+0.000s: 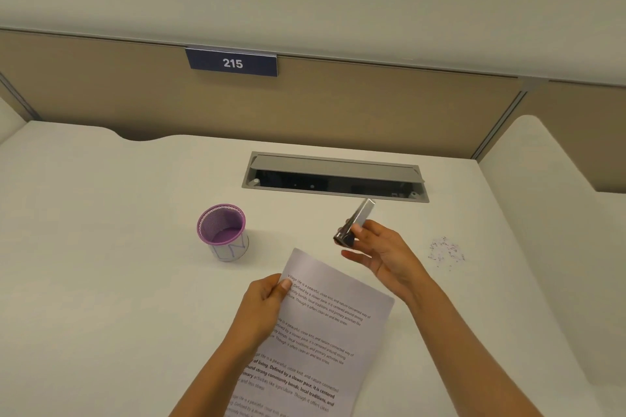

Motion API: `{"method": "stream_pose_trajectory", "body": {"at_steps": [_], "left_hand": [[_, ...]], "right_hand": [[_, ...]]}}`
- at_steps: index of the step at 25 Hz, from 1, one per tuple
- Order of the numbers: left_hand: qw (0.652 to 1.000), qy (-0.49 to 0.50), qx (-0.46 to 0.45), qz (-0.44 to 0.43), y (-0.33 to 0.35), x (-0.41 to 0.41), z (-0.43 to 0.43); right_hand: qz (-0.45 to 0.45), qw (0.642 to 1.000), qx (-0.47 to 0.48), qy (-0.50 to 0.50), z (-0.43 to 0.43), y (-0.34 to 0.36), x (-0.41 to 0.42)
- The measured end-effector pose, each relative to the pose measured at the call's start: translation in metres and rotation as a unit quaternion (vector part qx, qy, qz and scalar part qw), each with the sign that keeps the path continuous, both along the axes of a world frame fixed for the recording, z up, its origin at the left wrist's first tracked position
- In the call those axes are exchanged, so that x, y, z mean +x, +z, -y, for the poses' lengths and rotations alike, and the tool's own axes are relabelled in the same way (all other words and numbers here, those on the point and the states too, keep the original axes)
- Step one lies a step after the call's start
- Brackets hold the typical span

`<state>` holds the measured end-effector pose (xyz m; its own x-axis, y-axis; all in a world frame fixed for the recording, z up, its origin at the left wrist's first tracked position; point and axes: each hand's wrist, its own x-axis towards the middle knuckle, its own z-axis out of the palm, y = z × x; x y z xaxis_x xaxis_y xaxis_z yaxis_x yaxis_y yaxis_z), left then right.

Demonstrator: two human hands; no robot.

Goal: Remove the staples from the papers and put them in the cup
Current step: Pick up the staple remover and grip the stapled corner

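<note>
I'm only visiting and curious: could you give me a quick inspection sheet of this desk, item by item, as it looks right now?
Surface: white desk, with a rounded notch in its back edge.
Job's things: printed papers; purple mesh cup upright to their left, apart from them; slim metal tool raised above the desk.
Clutter: tiny specks scattered on the desk at right, too small to identify.
Hands: left hand grips the papers' left edge; right hand holds the tool.
Cables: nothing seen; the open desk hatch is dark inside.
Surroundings: beige partition with a sign reading 215.
</note>
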<state>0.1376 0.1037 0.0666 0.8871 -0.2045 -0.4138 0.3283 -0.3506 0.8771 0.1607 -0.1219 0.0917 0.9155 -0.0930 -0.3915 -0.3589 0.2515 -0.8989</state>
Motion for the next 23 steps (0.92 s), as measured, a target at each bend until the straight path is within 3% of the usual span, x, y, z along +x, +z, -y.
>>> {"method": "stream_pose_trajectory", "body": {"at_steps": [3, 10, 23], "left_hand": [[0.999, -0.02, 0.011, 0.027, 0.011, -0.01, 0.004], [0.993, -0.046, 0.032, 0.101, 0.041, -0.047, 0.01], [0.977, -0.097, 0.04, 0.184, 0.073, -0.092, 0.016]], "right_hand": [[0.023, 0.998, 0.049, 0.01, -0.007, 0.02, -0.029], [0.086, 0.985, -0.144, 0.044, -0.024, 0.051, -0.085], [0.13, 0.962, -0.238, 0.018, -0.031, 0.078, -0.138]]}}
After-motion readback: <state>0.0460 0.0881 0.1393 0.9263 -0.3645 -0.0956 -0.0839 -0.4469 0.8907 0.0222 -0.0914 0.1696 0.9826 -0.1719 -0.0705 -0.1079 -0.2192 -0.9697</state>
